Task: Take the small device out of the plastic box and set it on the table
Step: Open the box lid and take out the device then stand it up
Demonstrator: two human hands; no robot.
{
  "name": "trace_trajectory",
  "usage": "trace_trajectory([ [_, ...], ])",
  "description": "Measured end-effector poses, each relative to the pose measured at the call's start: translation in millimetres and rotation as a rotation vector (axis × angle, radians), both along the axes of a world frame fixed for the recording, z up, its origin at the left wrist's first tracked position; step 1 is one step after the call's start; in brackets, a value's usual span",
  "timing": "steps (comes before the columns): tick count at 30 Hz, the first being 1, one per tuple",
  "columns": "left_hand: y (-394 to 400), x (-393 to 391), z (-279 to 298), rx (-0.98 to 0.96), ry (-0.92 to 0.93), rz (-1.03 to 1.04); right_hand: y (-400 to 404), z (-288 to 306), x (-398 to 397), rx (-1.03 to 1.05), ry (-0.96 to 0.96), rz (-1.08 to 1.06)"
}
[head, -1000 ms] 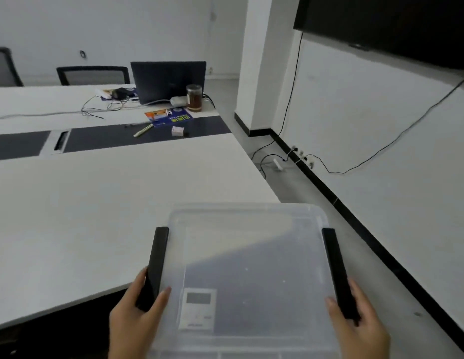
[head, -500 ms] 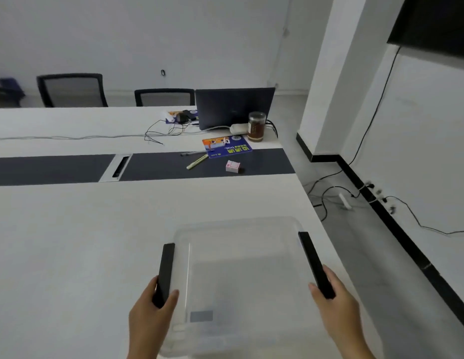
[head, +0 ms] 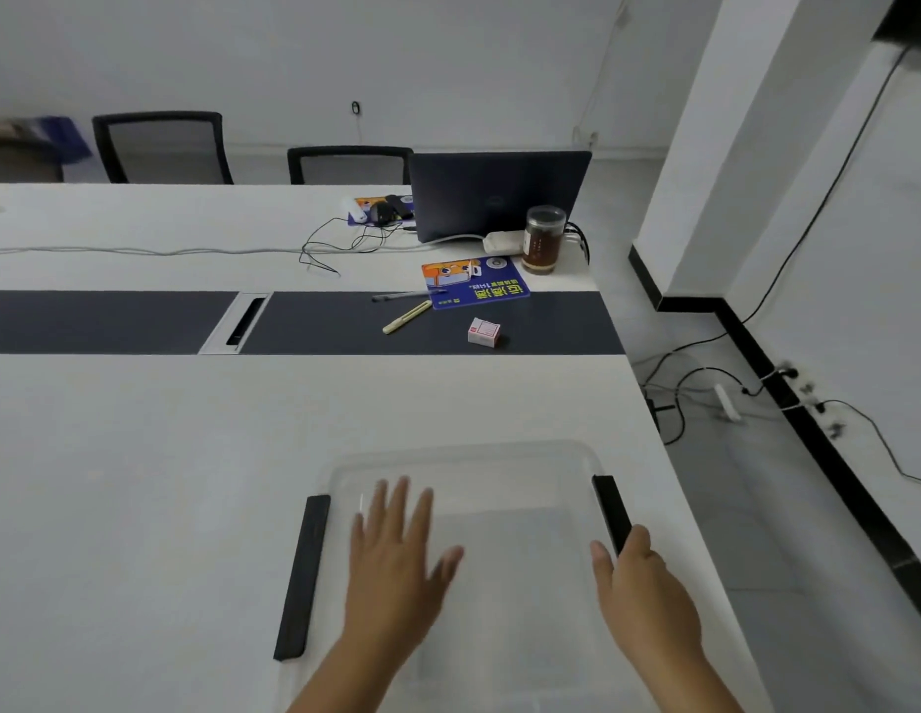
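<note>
**Lid still on, device hidden under my left palm**

Fingers (head: 396, 506) of my left hand (head: 396, 563) are spread wide and flat over the lid of the clear plastic box (head: 468, 465), holding nothing. To its left the black left latch (head: 304, 573) lies free along the box edge. Moving right, my right hand (head: 648, 594) curls narrowly around the near end of the right latch (head: 610, 509). I can't make out the small device; I'd guess it lies inside the box beneath or just behind my left hand, so that hand is nearer, but its long axis is not readable. The box sits near the right edge of the white table (head: 139, 481). Next I'd judge the lid needs lifting.
</note>
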State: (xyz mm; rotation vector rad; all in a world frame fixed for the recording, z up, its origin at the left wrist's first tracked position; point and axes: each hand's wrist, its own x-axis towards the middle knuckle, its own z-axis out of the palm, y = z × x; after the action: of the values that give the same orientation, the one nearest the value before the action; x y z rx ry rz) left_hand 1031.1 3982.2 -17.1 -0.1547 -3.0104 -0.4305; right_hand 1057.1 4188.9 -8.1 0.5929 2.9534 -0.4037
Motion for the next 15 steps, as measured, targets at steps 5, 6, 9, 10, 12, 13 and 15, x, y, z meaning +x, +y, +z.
trace_trajectory([
  [5, 11.0, -3.5, -9.0, -0.09, -0.238, -0.122, 9.7, -1.9, -3.2, -0.073, 0.037, 0.013],
  [6, 10.5, -3.4, -7.5, -0.087, -0.26, -0.122, 10.6, -0.5, -2.2, -0.121, 0.048, 0.012],
  [9, 12.2, -4.4, -8.7, -0.112, -0.307, -0.131, 16.3, -0.4, -0.8, -0.281, 0.076, -0.009],
  [10, 12.0, -4.8, -8.1, -0.103, -0.34, -0.127, 19.7, 0.0, -1.4, -0.338, 0.067, -0.042],
  [12, 12.8, -4.5, -7.2, -0.106, -0.347, -0.096, 26.6, 3.5, -0.9, -0.49, 0.055, -0.155],
  [13, 13.1, -5.5, -8.3, -0.131, -0.319, -0.09, 29.9, 4.2, -0.4, -0.523, 0.061, -0.186],
  [15, 13.1, -6.8, -8.8, -0.134, -0.321, -0.099, 31.0, 5.5, -2.0, -0.501, 0.062, -0.158],
])
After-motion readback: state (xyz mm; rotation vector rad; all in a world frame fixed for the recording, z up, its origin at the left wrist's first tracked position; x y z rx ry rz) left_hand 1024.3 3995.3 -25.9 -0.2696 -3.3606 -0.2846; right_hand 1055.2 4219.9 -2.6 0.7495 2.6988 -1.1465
